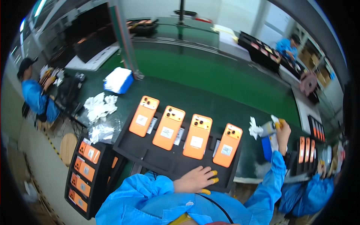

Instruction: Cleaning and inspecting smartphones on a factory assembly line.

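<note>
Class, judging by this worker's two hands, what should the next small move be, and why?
Probably bring the right hand, with the white wipe it seems to hold, to the rightmost orange phone on the central black tray: that hand is beside the bottle, away from the four phones there, and the left hand rests on the tray.

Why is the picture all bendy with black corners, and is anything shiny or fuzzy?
Head view: the wide fisheye lens makes the green surface curve and leaves the corners black; head view: a ceiling light glows white and the clear plastic glints; head view: the four orange phones look fairly clear, the far co-worker small and softer.
</note>
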### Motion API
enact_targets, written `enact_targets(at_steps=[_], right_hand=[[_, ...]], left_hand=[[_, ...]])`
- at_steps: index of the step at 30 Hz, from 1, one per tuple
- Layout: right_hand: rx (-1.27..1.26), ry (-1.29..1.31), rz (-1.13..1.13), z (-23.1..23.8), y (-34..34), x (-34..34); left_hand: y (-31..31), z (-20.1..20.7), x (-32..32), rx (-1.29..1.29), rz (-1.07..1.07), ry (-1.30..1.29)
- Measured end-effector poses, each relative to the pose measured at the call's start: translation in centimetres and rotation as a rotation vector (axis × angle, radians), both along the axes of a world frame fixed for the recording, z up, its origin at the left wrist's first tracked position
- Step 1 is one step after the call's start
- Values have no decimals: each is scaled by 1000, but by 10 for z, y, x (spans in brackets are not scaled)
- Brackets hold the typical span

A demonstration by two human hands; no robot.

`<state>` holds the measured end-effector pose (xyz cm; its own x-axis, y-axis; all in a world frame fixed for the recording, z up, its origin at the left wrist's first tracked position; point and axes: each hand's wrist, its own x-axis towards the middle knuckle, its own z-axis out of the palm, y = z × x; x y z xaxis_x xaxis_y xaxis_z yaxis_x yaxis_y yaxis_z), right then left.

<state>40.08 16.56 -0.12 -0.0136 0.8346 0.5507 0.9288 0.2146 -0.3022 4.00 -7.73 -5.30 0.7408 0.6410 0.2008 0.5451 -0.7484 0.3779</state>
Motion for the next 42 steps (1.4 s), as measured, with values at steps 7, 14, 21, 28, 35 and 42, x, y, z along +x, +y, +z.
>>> enact_targets(at_steps=[7,14,21,28,35,42], right_hand=[[57,80,-5,1,-1,-6],[41,-37,-35,4,10,-23],[247,294,32,10,-25,-73],[-14,236,448,-26,-79,-159],[-35,20,602,-46,-126,-167],[110,5,533,-45,-85,-185]], left_hand=[[-12,-12,5,-44,0,-81],[-4,5,-10,-118,25,-179],[-4,7,4,-4,408,-64],[-12,5,12,-51,491,31],[-12,4,13,-82,494,41],[-7,4,10,-70,493,60]])
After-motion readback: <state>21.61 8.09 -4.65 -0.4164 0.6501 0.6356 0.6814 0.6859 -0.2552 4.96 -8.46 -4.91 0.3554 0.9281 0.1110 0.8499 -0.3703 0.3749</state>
